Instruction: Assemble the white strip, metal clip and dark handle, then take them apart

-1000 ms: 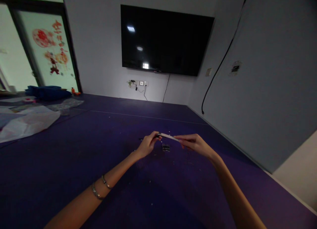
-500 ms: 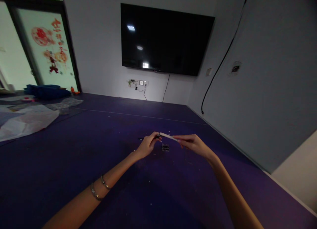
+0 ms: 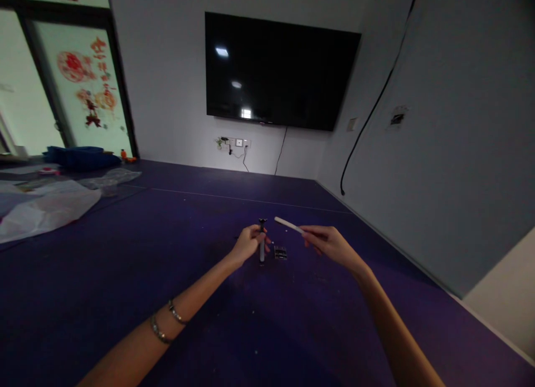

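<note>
My left hand (image 3: 249,245) is closed around a razor-like tool (image 3: 262,250), held upright, with a grey handle and a dark, wider head at the top. Pinched in the fingers of my right hand (image 3: 326,243) is a slim white stick (image 3: 288,225); it slants up to the left, and its tip is apart from the tool's head. Just below and between the hands, a small dark case with pale marks (image 3: 280,253) lies on the purple surface (image 3: 259,320). Its contents are too small to make out.
Clear plastic sheeting (image 3: 54,206) and a dark blue bag-like bundle (image 3: 81,157) lie at the far left, near a small orange object (image 3: 123,154). A black cable (image 3: 371,111) hangs down the right wall. A television (image 3: 280,72) is mounted on the wall ahead.
The white stick and the tool's head have come apart. My left hand has turned the tool upright, and my right hand holds the stick slightly farther right.
</note>
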A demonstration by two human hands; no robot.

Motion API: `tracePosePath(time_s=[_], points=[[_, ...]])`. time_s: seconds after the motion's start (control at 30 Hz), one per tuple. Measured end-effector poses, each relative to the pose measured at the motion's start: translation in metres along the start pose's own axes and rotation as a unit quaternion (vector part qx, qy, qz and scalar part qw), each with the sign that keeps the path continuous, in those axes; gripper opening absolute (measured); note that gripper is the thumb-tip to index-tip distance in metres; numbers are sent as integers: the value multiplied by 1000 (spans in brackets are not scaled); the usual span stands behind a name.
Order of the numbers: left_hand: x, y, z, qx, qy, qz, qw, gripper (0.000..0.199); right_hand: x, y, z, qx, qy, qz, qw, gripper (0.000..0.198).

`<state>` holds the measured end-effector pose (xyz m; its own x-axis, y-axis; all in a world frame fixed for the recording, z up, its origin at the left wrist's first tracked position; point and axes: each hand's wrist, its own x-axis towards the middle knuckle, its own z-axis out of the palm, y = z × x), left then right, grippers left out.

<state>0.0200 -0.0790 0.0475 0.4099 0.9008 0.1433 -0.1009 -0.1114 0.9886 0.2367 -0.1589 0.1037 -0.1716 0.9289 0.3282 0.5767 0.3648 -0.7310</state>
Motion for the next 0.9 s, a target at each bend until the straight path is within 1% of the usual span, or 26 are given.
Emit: tracePosePath(time_s=[0.07,0.13,0.2,0.3,0.37,0.43,0.5,0.63,0.77,0.9], points=[[-1,2,0,-32,4,-60,998,8,6,5,5,-12,38,-17,999,43],[-2,3,1,-49,5,-102,994,6,14,11,10,-23,60,-30,997,42],[-3,6,1,-56,-3,-125,991,4,22,16,16,-38,77,-45,995,39],[-5,10,2,-65,-10,-141,988,3,30,21,26,-76,97,-72,990,31],[-6,12,3,-74,-9,-154,985,3,33,23,31,-95,91,-77,988,28],[-7,14,4,-81,-14,-163,983,3,34,25,36,-105,71,-79,989,27],[-8,14,4,-86,-22,-168,982,2,35,28,39,-111,57,-95,988,25],[-8,12,3,-86,-37,-182,979,6,37,37,42,-116,53,-125,984,25],[-8,7,3,-77,-41,-188,978,8,37,44,42,-136,26,-124,983,28],[-8,3,3,-73,-66,-190,977,8,36,51,39,-167,41,-114,979,29]])
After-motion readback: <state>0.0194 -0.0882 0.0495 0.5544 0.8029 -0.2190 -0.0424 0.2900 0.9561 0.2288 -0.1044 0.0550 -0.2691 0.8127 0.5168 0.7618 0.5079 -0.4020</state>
